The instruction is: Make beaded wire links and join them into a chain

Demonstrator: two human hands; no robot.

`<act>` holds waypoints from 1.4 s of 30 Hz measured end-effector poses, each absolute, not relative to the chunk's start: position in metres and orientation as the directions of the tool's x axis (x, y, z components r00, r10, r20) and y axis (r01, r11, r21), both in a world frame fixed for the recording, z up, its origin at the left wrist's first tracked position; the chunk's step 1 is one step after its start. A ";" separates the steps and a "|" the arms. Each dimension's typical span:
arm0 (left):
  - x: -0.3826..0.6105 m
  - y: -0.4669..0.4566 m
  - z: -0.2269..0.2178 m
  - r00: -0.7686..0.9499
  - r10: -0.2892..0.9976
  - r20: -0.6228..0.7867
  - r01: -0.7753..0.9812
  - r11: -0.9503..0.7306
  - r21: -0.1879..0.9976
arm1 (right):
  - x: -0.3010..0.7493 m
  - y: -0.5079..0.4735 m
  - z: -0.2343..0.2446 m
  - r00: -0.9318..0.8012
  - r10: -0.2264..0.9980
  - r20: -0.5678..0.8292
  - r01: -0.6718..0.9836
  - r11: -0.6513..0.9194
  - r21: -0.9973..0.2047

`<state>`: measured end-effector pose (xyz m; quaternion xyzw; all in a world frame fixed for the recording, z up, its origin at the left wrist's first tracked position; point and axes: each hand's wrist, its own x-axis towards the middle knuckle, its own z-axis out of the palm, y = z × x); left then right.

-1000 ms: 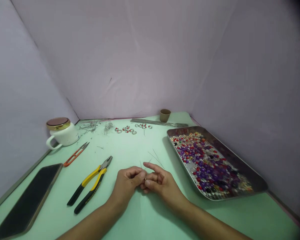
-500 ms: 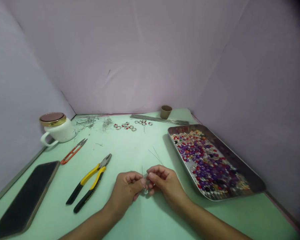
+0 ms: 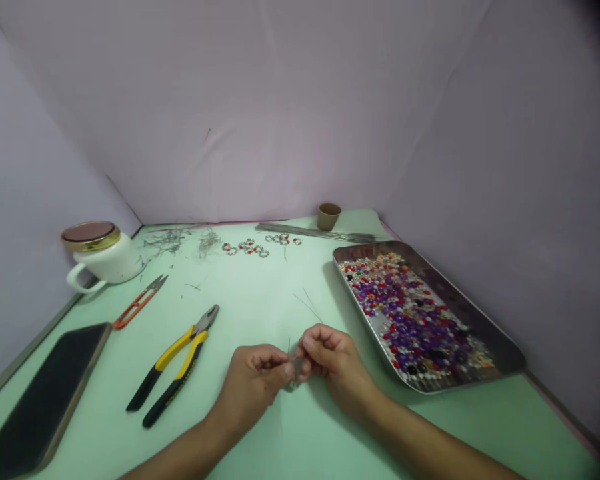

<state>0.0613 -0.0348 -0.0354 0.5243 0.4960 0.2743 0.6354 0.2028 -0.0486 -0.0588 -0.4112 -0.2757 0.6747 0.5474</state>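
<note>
Close together over the green table, my left hand and my right hand meet at the fingertips. Between thumb and finger, the left pinches a small beaded wire piece; its clear beads hang just below the fingertips. A thin wire end sticks up from it. My right thumb and forefinger are pinched at the wire beside the left fingertips. How the wire runs between the fingers is hidden. Beyond the right hand lie loose wire lengths on the table.
Yellow-black pliers, orange thread snips and a phone lie at left, near a lidded white mug. A metal tray of beads stands at right. Behind are red-beaded pieces, wire rods and a small brown cup.
The view has shifted slightly. My fingertips have shifted a little around the beaded piece, and the right hand has risen slightly. Both hands stay pinched.
</note>
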 end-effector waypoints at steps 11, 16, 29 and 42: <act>0.061 -0.034 -0.036 0.383 0.859 -0.340 0.184 0.290 0.939 | 0.206 -0.048 -0.063 -0.115 0.973 -0.201 -0.509 -0.231 -0.829; 0.059 -0.037 -0.037 0.424 0.853 -0.303 0.148 0.265 0.953 | 0.207 -0.049 -0.060 -0.084 0.975 -0.205 -0.514 -0.219 -0.829; 0.062 -0.041 -0.043 0.382 0.907 -0.180 0.149 0.132 0.980 | 0.207 -0.047 -0.065 -0.134 0.983 -0.123 -0.545 -0.177 -0.820; 0.061 -0.041 -0.047 0.423 0.896 -0.139 0.137 0.089 0.987 | 0.204 -0.046 -0.067 -0.133 0.989 -0.072 -0.515 -0.131 -0.847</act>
